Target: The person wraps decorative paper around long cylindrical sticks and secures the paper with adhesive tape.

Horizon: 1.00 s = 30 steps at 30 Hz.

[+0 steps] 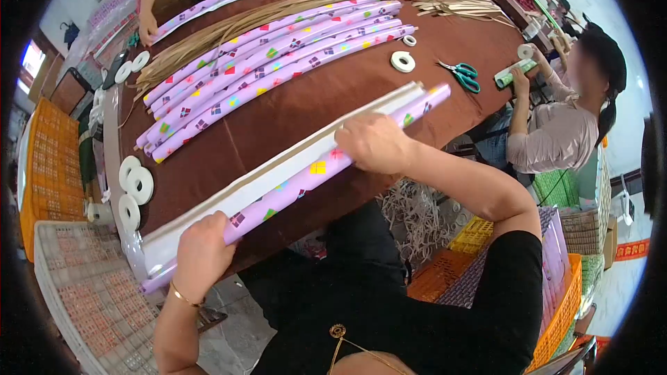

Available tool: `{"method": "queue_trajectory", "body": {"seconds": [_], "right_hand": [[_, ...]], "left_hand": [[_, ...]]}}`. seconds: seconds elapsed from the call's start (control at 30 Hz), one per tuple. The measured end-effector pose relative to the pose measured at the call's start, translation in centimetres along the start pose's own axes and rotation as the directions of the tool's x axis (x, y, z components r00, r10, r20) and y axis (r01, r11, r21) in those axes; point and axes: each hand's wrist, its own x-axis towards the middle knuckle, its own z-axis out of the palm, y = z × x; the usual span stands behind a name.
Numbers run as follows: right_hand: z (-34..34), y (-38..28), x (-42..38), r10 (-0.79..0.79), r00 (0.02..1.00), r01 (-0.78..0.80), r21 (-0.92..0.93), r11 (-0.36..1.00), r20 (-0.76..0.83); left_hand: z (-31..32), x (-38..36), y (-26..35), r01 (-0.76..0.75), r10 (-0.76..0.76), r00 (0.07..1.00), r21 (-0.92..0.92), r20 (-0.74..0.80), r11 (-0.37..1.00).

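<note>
Lilac sheet (292, 192) now, left hand (205, 246) and right hand (375, 142) both gripping it; beyond, one pair of scissors (465, 83), two white rings (394, 62).

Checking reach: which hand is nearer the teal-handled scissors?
Right. The right hand grips the patterned lilac sheet below and left of the teal-handled scissors in view; the left hand grips farther away, toward the sheet's opposite end.

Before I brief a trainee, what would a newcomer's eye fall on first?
Probably the patterned lilac roll under the left hand and right hand in the foreground. Behind it lie several matching rolls. Teal-handled scissors stand out on the brown cloth to the right.
</note>
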Motion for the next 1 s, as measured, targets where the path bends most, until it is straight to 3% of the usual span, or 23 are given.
{"method": "queue_trajectory", "body": {"seconds": [0.03,0.07,0.1,0.13,0.2,0.23,0.3,0.33,0.37,0.4,0.47,0.53,0.6,0.63,0.73,0.8,0.87,0.9,0.97,1.0], "right_hand": [[0.0,0.4,0.3,-0.042,0.991,0.032,-0.076,0.997,-0.128],[0.2,0.6,0.7,-0.098,0.962,0.062,-0.146,0.987,-0.253],[-0.5,0.5,1.1,-0.122,0.949,0.076,-0.165,0.983,-0.291],[-0.2,0.5,1.1,-0.062,0.969,0.027,-0.146,0.989,-0.240],[-0.2,0.5,0.8,0.089,0.992,-0.086,-0.029,0.996,0.086],[-0.8,-0.4,0.9,0.114,0.991,-0.116,0.022,0.993,0.069],[-1.5,-0.6,0.9,0.144,0.964,-0.160,0.059,0.985,0.224],[-1.3,-0.5,0.8,0.121,0.977,-0.136,0.073,0.988,0.178],[-1.3,-0.3,0.7,0.090,0.993,-0.095,0.057,0.994,0.082],[-1.2,0.0,0.7,0.010,0.996,-0.009,0.015,1.000,-0.087],[-2.7,0.0,1.7,-0.171,0.932,0.128,-0.151,0.980,-0.320],[-3.2,-0.3,2.0,-0.134,0.934,0.057,-0.231,0.971,-0.333],[-2.3,0.2,1.9,-0.132,0.940,0.068,-0.207,0.976,-0.314],[-1.7,0.3,1.6,-0.122,0.947,0.067,-0.189,0.980,-0.298],[-0.8,0.2,0.9,-0.089,0.954,0.044,-0.162,0.986,-0.285],[-1.2,-0.8,1.0,-0.074,0.960,0.036,-0.140,0.989,-0.270],[-0.9,-1.1,0.5,-0.060,0.966,0.030,-0.123,0.992,-0.252],[0.0,-0.6,0.0,-0.012,0.979,0.001,-0.057,0.998,-0.203],[0.1,-0.6,-0.3,0.036,0.988,-0.035,0.007,0.999,-0.149],[-0.4,-1.2,-0.3,0.061,0.998,-0.059,0.078,0.995,-0.028]], "left_hand": [[-0.5,0.2,0.0,0.025,-0.014,0.993,-0.097,0.119,0.995],[-0.5,0.5,-0.2,0.053,-0.041,0.991,-0.094,0.124,0.994],[0.1,0.5,-0.5,-0.003,0.004,1.000,-0.076,0.020,0.997],[0.4,0.4,-1.0,-0.040,0.036,0.996,-0.048,-0.081,0.998],[-0.1,0.5,-1.3,-0.073,0.178,0.914,0.282,-0.365,0.956],[-0.2,0.3,-1.6,-0.051,0.165,0.916,0.302,-0.365,0.952],[0.1,0.2,-2.0,-0.055,0.180,0.902,0.309,-0.393,0.950],[0.4,0.2,-2.0,-0.089,0.213,0.882,0.294,-0.421,0.952],[0.2,0.0,-1.6,-0.095,0.162,0.918,0.197,-0.362,0.976],[0.0,-0.2,-1.3,-0.100,0.124,0.945,0.092,-0.303,0.991],[0.2,-0.2,-1.0,-0.171,0.141,0.950,-0.087,-0.278,0.981],[-0.2,-0.4,-0.5,-0.092,0.067,0.976,-0.113,-0.205,0.989],[-0.3,-0.2,-0.8,0.010,0.000,0.975,0.044,-0.223,0.999],[-0.1,-0.4,-0.9,-0.013,0.048,0.965,0.134,-0.259,0.991],[0.6,-1.0,-0.5,-0.111,0.132,0.915,0.076,-0.382,0.991],[1.2,-1.0,-0.4,-0.071,0.079,0.935,0.037,-0.346,0.997],[1.3,-0.8,-0.4,-0.042,0.124,0.893,0.192,-0.434,0.980],[1.1,-0.6,-0.4,-0.007,0.159,0.876,0.317,-0.456,0.949],[0.3,-0.3,-0.7,-0.013,0.212,0.837,0.369,-0.505,0.929],[0.1,-0.2,-0.8,-0.017,0.270,0.792,0.422,-0.547,0.906]]}}
